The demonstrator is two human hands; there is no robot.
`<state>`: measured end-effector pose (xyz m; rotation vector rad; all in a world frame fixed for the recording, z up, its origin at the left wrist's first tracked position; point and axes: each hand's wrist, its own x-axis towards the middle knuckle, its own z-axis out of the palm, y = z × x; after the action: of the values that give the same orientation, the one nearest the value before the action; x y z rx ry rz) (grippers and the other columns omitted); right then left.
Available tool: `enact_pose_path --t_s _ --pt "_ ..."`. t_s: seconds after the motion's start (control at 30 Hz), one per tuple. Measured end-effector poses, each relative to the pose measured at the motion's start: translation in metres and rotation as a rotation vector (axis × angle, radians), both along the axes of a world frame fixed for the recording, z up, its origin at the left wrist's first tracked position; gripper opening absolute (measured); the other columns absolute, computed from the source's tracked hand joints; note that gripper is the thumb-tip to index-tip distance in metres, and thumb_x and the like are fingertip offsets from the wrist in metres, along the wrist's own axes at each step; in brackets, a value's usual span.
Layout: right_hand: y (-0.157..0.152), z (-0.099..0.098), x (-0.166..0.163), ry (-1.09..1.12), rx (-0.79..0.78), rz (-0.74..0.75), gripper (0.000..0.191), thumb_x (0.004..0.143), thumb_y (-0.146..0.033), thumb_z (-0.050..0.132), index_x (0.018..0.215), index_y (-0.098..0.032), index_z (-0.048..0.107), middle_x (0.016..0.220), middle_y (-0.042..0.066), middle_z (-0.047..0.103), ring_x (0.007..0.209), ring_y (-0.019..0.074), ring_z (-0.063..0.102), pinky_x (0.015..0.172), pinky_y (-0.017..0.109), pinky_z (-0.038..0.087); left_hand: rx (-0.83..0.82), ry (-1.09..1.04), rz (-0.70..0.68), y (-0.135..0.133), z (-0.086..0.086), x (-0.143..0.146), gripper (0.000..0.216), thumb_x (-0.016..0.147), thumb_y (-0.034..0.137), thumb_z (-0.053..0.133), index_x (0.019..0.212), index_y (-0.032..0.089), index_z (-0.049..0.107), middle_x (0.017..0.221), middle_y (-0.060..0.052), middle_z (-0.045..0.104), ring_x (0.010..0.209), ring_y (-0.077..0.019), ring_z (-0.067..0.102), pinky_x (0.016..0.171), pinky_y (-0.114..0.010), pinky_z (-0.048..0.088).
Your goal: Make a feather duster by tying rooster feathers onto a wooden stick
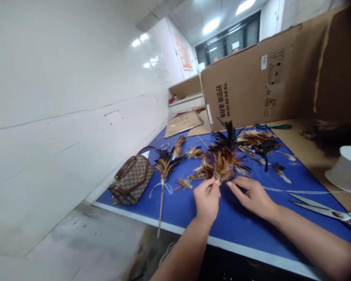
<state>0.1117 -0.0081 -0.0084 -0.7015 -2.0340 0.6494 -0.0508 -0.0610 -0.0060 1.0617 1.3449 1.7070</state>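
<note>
A bushy bunch of brown and black feathers (pixel 224 158) stands upright in front of me. My left hand (pixel 207 197) is closed in a pinch around its pale base. At the lower right edge of the bunch is my right hand (pixel 253 195), thumb and finger drawn together at the tips; what lies between them is too small to make out. Loose brown feathers (pixel 203 168) lie just behind my left hand. To the left, a feather duster (pixel 163 168) rests on the blue tabletop (pixel 179 212), its thin stick reaching past the front edge and a whitish tie around its neck.
A patterned handbag (pixel 133 181) sits at the left by the wall. Large scissors (pixel 324 210) lie at the right, near a white spool (pixel 346 169). Behind stands a big cardboard box (pixel 251 86). More feathers (pixel 257 140) are heaped at the back right. White string (pixel 298 191) crosses the table.
</note>
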Motion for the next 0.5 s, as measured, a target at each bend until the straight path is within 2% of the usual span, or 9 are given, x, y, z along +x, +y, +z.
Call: enact_pose_path --t_s 0.17,0.23,0.33,0.5 --pt "-0.001 0.010 0.007 0.218 -0.303 0.045 0.032 0.095 -0.050 0.063 0.097 -0.020 0.072 0.094 0.008 0.073 0.087 0.0245 0.066 0.078 0.035 0.054 0.230 0.293 0.025 -0.010 0.021 0.020 0.022 0.093 0.033 0.067 0.081 0.018 0.078 0.081 -0.008 0.065 0.074 -0.0167 0.059 0.070 -0.028 0.047" --pt "-0.001 0.013 0.011 0.313 -0.398 0.055 0.035 0.093 -0.054 0.065 0.090 -0.019 0.070 0.085 0.007 0.071 0.079 0.0220 0.064 0.071 0.032 0.052 0.271 0.366 0.003 -0.012 0.023 0.030 0.023 0.096 0.030 0.061 0.085 0.020 0.080 0.085 -0.010 0.066 0.081 -0.0195 0.060 0.078 -0.030 0.048" --pt "0.000 0.014 0.016 0.343 -0.437 0.060 0.046 0.095 -0.056 0.062 0.068 -0.018 0.062 0.063 0.002 0.059 0.062 0.0161 0.054 0.061 0.029 0.045 0.300 0.411 -0.021 -0.014 0.019 0.041 0.024 0.098 0.027 0.057 0.096 0.022 0.081 0.089 -0.011 0.066 0.086 -0.0224 0.060 0.084 -0.034 0.048" --pt "0.001 0.014 0.021 0.345 -0.520 0.084 0.054 0.097 -0.059 0.056 0.061 -0.020 0.054 0.056 -0.001 0.051 0.055 0.0133 0.047 0.058 0.028 0.041 0.308 0.390 -0.047 -0.017 0.012 0.051 0.025 0.098 0.028 0.056 0.099 0.022 0.080 0.092 -0.013 0.066 0.088 -0.0246 0.060 0.085 -0.037 0.049"
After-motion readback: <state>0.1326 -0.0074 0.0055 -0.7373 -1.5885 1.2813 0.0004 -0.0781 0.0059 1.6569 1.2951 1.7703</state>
